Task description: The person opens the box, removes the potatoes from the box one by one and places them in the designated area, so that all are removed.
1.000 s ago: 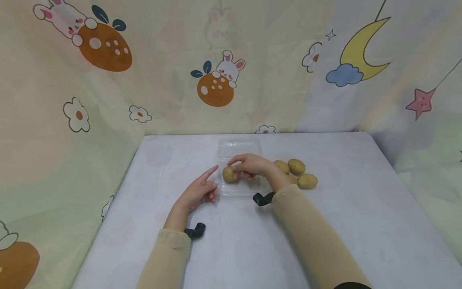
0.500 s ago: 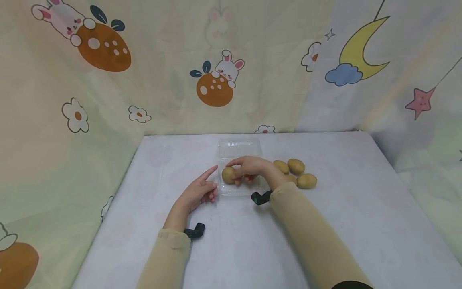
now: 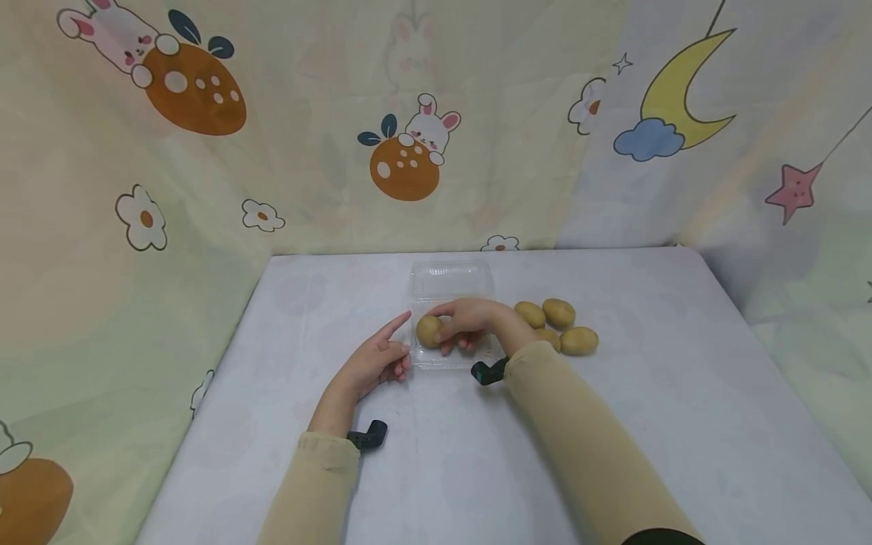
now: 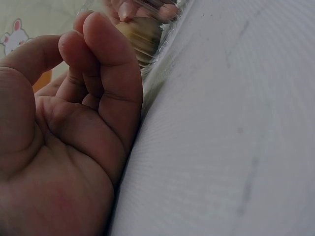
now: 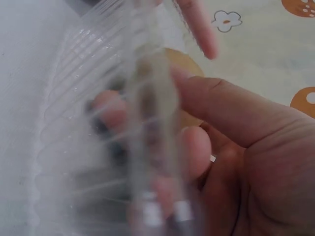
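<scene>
A clear plastic clamshell box (image 3: pixel 451 281) lies with its lid folded back, away from me. Inside its near half, at the left side, my right hand (image 3: pixel 470 316) holds a yellow-brown potato (image 3: pixel 428 331) between thumb and fingers. Seen from the right wrist, the thumb presses on the potato (image 5: pixel 186 63), partly behind the blurred clear wall. My left hand (image 3: pixel 373 362) rests on the table just left of the box. Its index finger points at the box's left edge, while the other fingers curl loosely around nothing.
Several more potatoes (image 3: pixel 580 341) sit in a group right of the box, one partly hidden by my right wrist. A white cloth covers the table (image 3: pixel 436 454). Behind it hangs a cartoon-printed curtain (image 3: pixel 306 136).
My right hand has shifted slightly left and toward me, with the potato moving left inside the box. The left hand has stayed in place.
</scene>
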Motion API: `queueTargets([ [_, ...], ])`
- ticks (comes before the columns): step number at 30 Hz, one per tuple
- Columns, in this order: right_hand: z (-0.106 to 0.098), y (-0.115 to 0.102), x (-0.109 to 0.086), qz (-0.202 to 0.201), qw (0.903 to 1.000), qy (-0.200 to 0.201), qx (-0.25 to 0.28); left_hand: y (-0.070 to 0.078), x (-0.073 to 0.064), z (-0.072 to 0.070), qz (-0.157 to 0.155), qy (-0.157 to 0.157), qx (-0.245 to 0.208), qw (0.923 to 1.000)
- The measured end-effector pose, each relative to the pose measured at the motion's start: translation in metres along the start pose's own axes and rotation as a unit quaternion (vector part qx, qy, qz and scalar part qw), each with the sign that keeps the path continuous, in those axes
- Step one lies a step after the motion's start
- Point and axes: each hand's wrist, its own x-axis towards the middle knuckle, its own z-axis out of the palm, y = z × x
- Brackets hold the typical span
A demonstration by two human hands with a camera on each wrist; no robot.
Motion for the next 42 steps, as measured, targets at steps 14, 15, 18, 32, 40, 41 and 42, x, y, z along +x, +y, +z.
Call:
queueTargets([
  [14, 0.0007, 0.0035, 0.0038, -0.003, 1.0, -0.002, 0.008, 0.0011, 0.0005, 0.0001, 0.001, 0.002, 0.0, 1.0],
  [15, 0.0007, 0.0035, 0.0038, -0.003, 1.0, -0.001, 0.008, 0.0012, 0.0006, 0.0002, 0.0, 0.003, 0.0, 1.0],
  [18, 0.0006, 0.0034, 0.0036, -0.003, 1.0, -0.001, 0.007, 0.0011, 0.0008, 0.0004, -0.001, 0.006, 0.0, 1.0],
  [32, 0.0014, 0.0068, 0.0076, -0.004, 0.9998, -0.003, 0.021, 0.0011, -0.0002, 0.0014, 0.0, 0.008, 0.005, 1.0],
  [40, 0.0018, 0.0075, 0.008, -0.007, 0.9998, -0.003, 0.019, 0.0015, -0.0009, 0.0019, 0.0, 0.008, 0.011, 0.9999],
  [41, 0.0018, 0.0078, 0.0083, -0.007, 0.9998, -0.003, 0.02, 0.0014, -0.0009, 0.0018, 0.0, 0.008, 0.01, 0.9999],
  [42, 0.0018, 0.0081, 0.0084, -0.006, 0.9998, -0.003, 0.019, 0.0013, -0.0008, 0.0017, -0.001, 0.007, 0.009, 0.9999],
])
